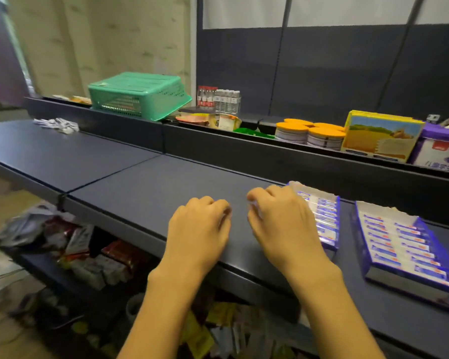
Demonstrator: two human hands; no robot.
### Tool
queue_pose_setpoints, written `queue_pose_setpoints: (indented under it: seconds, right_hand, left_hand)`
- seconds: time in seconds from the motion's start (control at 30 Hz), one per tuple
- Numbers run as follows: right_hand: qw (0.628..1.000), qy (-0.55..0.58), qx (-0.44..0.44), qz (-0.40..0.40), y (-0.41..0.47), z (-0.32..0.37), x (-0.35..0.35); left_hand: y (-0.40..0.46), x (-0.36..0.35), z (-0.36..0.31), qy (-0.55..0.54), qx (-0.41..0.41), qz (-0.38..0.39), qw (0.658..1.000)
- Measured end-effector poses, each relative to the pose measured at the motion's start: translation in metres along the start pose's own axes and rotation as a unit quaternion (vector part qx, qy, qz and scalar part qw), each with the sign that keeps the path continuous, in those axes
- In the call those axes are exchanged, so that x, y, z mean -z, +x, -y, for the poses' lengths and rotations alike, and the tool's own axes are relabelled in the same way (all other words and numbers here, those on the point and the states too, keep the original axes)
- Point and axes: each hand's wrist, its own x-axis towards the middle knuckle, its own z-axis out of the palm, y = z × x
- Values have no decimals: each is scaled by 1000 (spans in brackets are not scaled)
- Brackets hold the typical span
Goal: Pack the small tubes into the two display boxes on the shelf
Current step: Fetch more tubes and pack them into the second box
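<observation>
Two blue-and-white display boxes lie on the dark shelf (145, 187) at the right. The nearer-left box (328, 221) and the right box (399, 244) each hold rows of small white-and-blue tubes. My right hand (280, 221) hovers just left of the left box and partly hides it. Its curled fingers pinch a small whitish tube (254, 206), which is blurred. My left hand (200, 229) hangs beside it over bare shelf, fingers curled, with nothing visible in it. A pile of loose tubes (57, 125) lies far off at the shelf's back left.
Behind the shelf runs a raised ledge with a green basket (138, 95), small bottles (218, 99), orange-lidded tins (309, 134), a yellow box (381, 137) and a purple-white box (441, 151). Below the shelf, packets (88, 250) crowd a lower level.
</observation>
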Motion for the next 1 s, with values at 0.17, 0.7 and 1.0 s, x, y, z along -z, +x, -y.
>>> queue_pose_setpoints:
  seconds: [0.17,0.7,1.0]
  right_hand:
    - [1000,21,-1,-6,23,116,-42]
    - [989,146,33,-5,156,382,-194]
    - [986,168,6,11,299,497,-292]
  left_hand:
    - [-8,39,114,4,22,-26,999]
    - [27,94,438,2,99,-25,995]
    - [135,104,620,33,95,-13,995]
